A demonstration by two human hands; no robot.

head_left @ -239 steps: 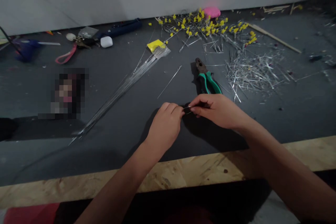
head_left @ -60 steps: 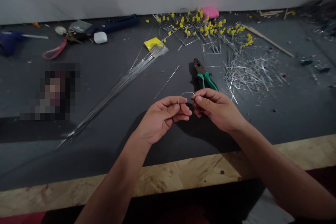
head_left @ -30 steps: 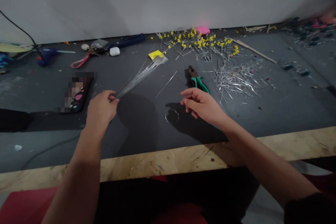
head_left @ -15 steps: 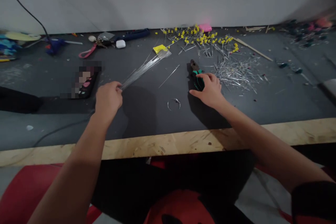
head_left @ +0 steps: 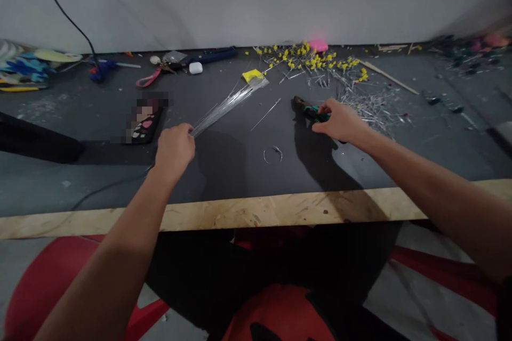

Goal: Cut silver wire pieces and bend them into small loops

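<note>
My left hand [head_left: 175, 150] is closed around the near end of a bundle of thin silvery wires [head_left: 228, 106]. Yellow tape [head_left: 253, 75] wraps the far end of that bundle. On the right, my right hand [head_left: 340, 122] has its fingers closed on the green handles of the pliers [head_left: 310, 109], whose dark jaws point left; part of the handles is hidden by the fingers. A single wire [head_left: 265, 115] lies between the hands. Closer to me is a small wire ring [head_left: 272, 155].
Beyond my right hand lie a heap of cut wires [head_left: 376, 109] and several yellow-tipped wires [head_left: 304, 58]. A phone [head_left: 146, 125] rests left, near a black post [head_left: 40, 138]. A wooden stick [head_left: 388, 77] lies back right. The table's wooden edge [head_left: 256, 212] runs in front of me.
My right hand has taken hold of the pliers and turned them so the jaws point more to the left. My left hand still grips the wires. The view has shifted slightly left.
</note>
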